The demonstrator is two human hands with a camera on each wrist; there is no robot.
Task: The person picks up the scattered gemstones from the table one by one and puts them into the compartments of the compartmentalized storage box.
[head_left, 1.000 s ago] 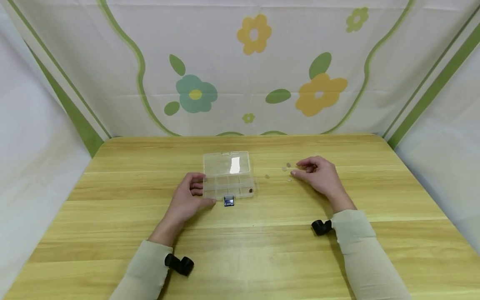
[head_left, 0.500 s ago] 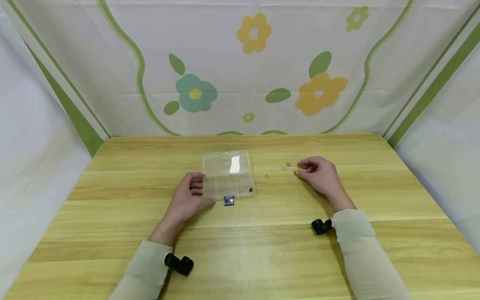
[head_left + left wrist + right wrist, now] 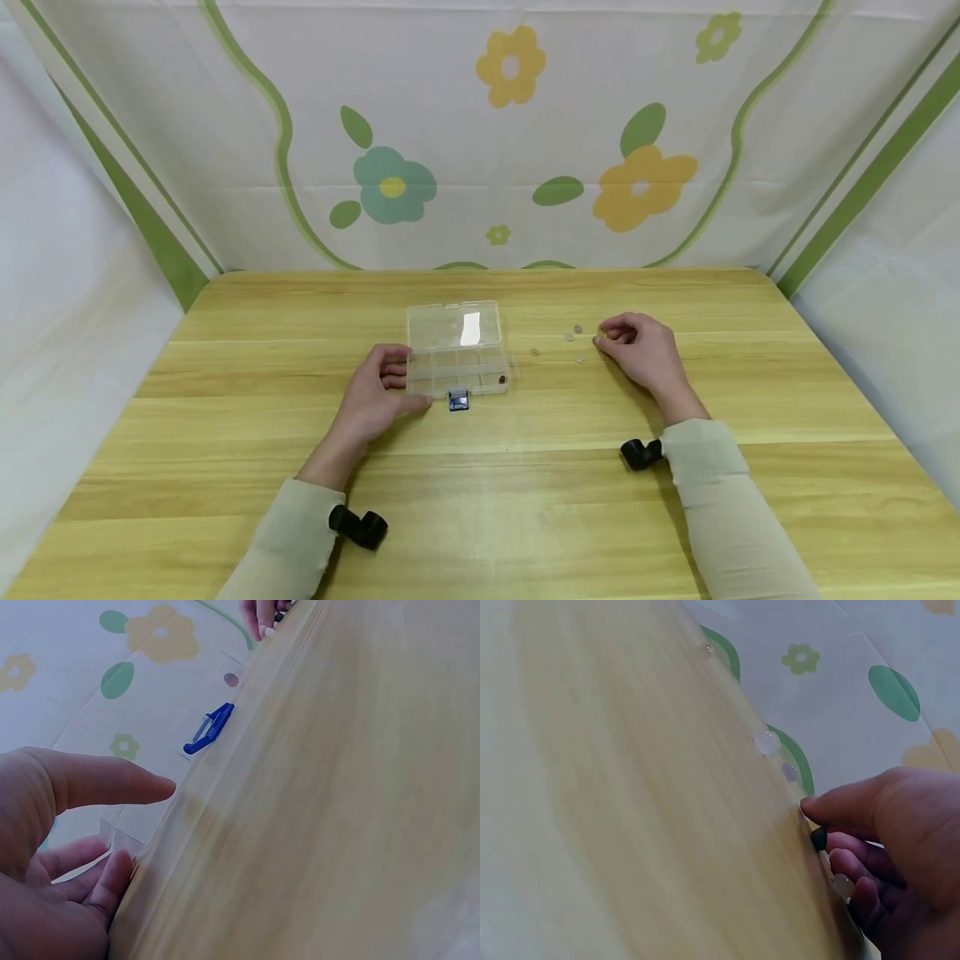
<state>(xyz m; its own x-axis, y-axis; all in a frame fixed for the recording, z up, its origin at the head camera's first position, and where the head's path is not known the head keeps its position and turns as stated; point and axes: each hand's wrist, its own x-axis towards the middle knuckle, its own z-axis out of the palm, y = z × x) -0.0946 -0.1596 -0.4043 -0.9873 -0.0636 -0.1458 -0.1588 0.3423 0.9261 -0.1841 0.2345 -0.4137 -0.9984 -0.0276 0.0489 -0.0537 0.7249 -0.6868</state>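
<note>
holding the left end of the clear box (image 3: 420,363) on the table (image 3: 487,508), my left hand (image 3: 373,398) sets thumb at front, fingers at side; my right hand (image 3: 643,352) curves beside loose beads (image 3: 568,337), thumb and forefinger close, whether pinching one i cannot tell

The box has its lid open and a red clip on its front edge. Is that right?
Not quite: the clip is blue, not red, as the left wrist view shows. The rest is right: the box has its lid open, and the clip is on its front edge.
</note>
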